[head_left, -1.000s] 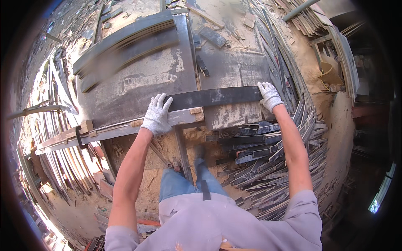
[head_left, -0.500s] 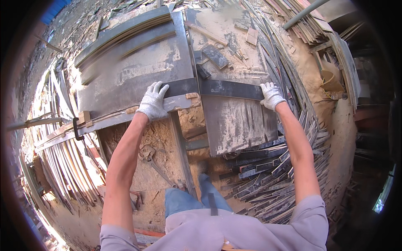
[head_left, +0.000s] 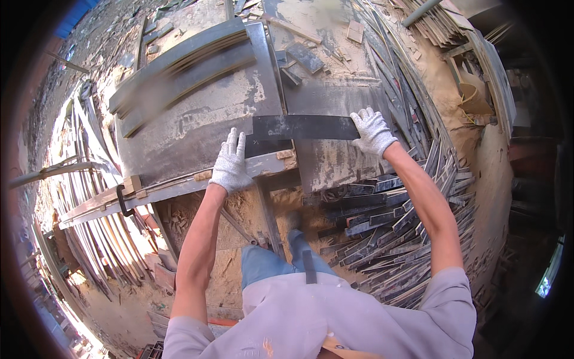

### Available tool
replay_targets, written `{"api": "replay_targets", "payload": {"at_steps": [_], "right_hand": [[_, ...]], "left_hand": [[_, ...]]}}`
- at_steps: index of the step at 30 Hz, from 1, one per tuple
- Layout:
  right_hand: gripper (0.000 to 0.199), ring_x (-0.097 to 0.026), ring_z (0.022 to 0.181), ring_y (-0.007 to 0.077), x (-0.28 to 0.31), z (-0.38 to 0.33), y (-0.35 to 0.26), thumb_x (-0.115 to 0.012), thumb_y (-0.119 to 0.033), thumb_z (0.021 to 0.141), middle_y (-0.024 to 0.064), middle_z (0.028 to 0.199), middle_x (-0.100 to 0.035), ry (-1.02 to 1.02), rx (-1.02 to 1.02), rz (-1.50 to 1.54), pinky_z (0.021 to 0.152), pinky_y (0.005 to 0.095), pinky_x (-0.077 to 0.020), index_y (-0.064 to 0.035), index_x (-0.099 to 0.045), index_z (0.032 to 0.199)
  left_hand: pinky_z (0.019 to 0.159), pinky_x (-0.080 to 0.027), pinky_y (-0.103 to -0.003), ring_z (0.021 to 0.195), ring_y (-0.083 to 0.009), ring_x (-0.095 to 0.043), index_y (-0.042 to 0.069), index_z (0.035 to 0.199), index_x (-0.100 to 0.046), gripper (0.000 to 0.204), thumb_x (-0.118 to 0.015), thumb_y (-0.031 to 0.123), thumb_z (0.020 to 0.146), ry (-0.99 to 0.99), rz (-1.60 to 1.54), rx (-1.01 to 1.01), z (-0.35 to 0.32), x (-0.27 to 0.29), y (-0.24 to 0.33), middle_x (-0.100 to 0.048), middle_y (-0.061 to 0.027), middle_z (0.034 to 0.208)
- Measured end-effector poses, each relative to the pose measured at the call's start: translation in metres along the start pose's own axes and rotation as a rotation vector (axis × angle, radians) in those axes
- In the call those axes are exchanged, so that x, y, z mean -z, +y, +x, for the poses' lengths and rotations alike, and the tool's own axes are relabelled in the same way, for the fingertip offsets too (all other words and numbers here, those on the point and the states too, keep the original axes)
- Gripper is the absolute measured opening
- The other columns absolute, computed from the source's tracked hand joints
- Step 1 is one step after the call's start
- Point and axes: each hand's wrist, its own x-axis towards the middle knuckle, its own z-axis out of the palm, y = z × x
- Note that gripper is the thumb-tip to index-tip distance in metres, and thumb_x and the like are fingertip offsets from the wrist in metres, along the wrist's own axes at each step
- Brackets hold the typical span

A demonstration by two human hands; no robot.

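Note:
A long black board strip (head_left: 305,127) lies across the gap between two sawdust-streaked table panels. At its right end, my right hand (head_left: 373,133), in a white knitted glove, holds it with fingers over the top. Its left end overlaps a second dark strip (head_left: 266,147) that lies along a grey wooden rail (head_left: 179,181). My left hand (head_left: 232,166), gloved likewise, rests on that strip's left end and the rail, fingers stretched out and slightly apart.
Stacked dark strips (head_left: 185,66) lie on the left panel (head_left: 197,128). Offcuts (head_left: 305,58) litter the right panel (head_left: 335,167). A black clamp (head_left: 124,200) hangs on the rail. Heaped strips (head_left: 388,233) cover the ground at right; pale slats (head_left: 98,239) stand at left.
The right strip has moved left with my right hand, its end now overlapping the other strip. My left hand has shifted slightly right and down, its fingers straightened.

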Motion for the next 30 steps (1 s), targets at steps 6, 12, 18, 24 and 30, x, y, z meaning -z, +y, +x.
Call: {"api": "replay_targets", "payload": {"at_steps": [6,12,18,24,30], "right_hand": [[0.074,-0.056,0.117,0.0377,-0.002,0.045,-0.037,-0.085,-0.031,0.071,0.0211,0.122,-0.06,-0.053,0.194,0.018,0.095,0.0517,-0.0447,0.0015,-0.057,0.132],[0.083,-0.054,0.123,0.042,-0.012,0.057,-0.063,-0.086,-0.033,0.071,0.0249,0.13,-0.058,-0.052,0.237,0.037,0.105,0.0533,-0.0421,0.0037,-0.053,0.139],[0.086,-0.054,0.124,0.0394,-0.021,0.042,-0.043,-0.085,-0.03,0.073,0.0227,0.133,-0.057,-0.049,0.179,0.088,0.105,0.0532,-0.0421,0.0019,-0.049,0.145],[0.069,-0.057,0.113,0.0411,-0.035,0.039,-0.035,-0.079,-0.015,0.073,0.0252,0.119,-0.059,0.074,0.186,0.083,0.098,0.0489,-0.0485,0.0083,-0.053,0.132],[0.055,-0.058,0.113,0.0424,-0.041,0.047,-0.042,-0.071,-0.007,0.07,0.0265,0.115,-0.06,0.148,0.145,0.079,0.099,0.0489,-0.0494,0.0067,-0.057,0.121]], "left_hand": [[0.126,-0.025,-0.055,0.155,-0.0512,-0.018,-0.006,0.16,-0.022,0.118,-0.086,0.043,0.073,0.077,-0.045,-0.045,-0.001,-0.001,-0.008,-0.011,-0.0331,0.168],[0.125,-0.026,-0.054,0.155,-0.0484,-0.022,-0.003,0.16,-0.027,0.114,-0.085,0.045,0.074,0.084,-0.003,-0.063,0.002,-0.004,-0.008,-0.022,-0.0303,0.165],[0.119,-0.035,-0.053,0.144,-0.0469,-0.036,0.003,0.157,-0.032,0.112,-0.087,0.041,0.067,0.124,0.0,-0.087,0.002,-0.001,-0.006,-0.038,-0.0249,0.152],[0.117,-0.037,-0.053,0.143,-0.0459,-0.036,0.002,0.156,-0.033,0.113,-0.088,0.037,0.064,0.147,0.013,-0.093,0.001,-0.005,-0.005,-0.039,-0.0248,0.151],[0.118,-0.038,-0.049,0.138,-0.0428,-0.041,0.002,0.153,-0.039,0.112,-0.088,0.037,0.058,0.233,0.067,-0.129,0.002,-0.006,-0.007,-0.044,-0.0225,0.145]]}}
